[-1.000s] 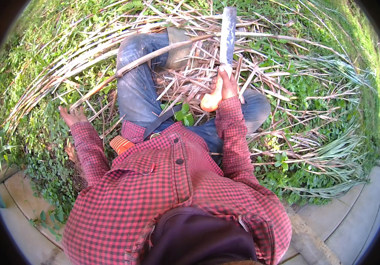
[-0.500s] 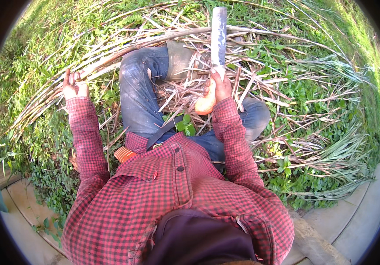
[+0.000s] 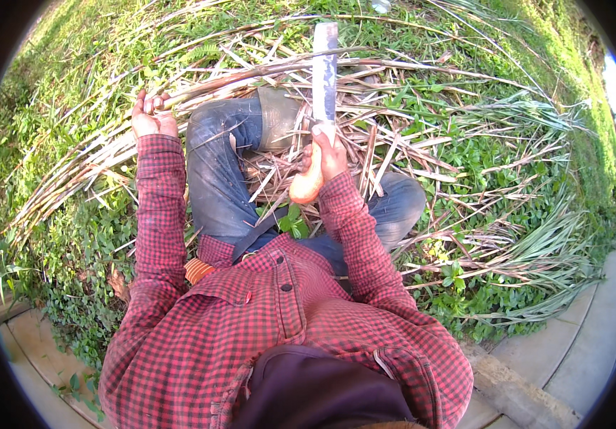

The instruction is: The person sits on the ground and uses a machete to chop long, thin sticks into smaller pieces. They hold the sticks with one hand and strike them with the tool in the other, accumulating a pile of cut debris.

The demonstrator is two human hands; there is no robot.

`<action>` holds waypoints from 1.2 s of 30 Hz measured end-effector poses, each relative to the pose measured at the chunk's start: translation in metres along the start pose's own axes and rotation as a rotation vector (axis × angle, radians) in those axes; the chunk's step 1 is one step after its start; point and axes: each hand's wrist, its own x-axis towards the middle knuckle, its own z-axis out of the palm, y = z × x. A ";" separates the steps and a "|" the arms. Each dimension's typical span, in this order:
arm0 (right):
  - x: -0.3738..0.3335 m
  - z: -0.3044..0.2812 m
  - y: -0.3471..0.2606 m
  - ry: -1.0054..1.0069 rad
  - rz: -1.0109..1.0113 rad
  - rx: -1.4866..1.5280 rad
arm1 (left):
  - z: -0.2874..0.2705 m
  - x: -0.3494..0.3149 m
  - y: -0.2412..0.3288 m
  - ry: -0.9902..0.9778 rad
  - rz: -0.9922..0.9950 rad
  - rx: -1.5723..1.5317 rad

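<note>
My right hand is wrapped round the pale orange, bulb-ended handle of a machete. Its long, straight, square-tipped blade points away from me, over the dry stalks, and has dark patches on its face. Beside the bundle of long brown stalks, my left hand is turned palm up, its fingers loosely curled and apart. I see nothing across its palm. Chopped dry stalk pieces lie between my bent legs.
My legs in blue trousers and a muddy boot rest among the cuttings. Long green leaves lie to the right. Low green plants grow at the left, and pale paving slabs border the near side.
My left hand has shifted right and slightly farther away. The right hand, still gripping the machete, has moved left and a little nearer to me.
</note>
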 end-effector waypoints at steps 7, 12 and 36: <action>-0.009 -0.001 -0.009 -0.123 0.195 0.027 | -0.023 0.003 -0.005 0.099 -0.113 -0.083; 0.003 -0.004 -0.013 0.152 0.069 0.047 | -0.021 -0.011 -0.034 0.081 -0.067 0.002; -0.004 -0.009 0.002 0.049 0.034 -0.083 | -0.019 -0.009 -0.047 0.065 -0.119 -0.047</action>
